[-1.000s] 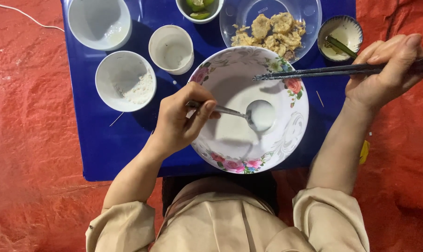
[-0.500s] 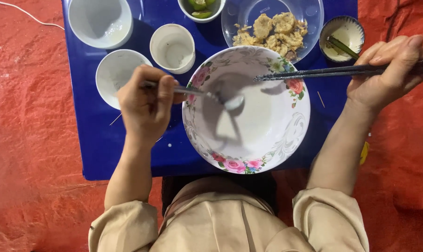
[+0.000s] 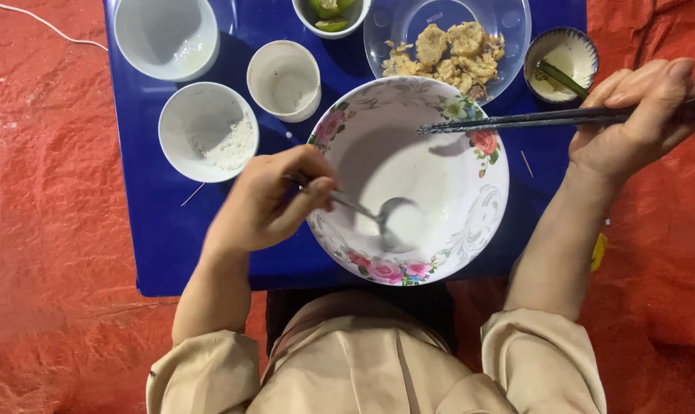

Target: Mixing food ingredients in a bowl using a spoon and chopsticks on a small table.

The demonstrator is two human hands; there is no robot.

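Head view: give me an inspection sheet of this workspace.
Surface: blue table on an orange tarp.
Job's things: floral bowl; metal spoon inside it; dark chopsticks over its rim.
Clutter: clear dish of fried pieces, lime bowl, small sauce dish, three white cups and bowls.
Grippers: left hand holds the spoon; right hand holds the chopsticks.
Cables: white cord on the tarp.
Surroundings: beige sleeves.
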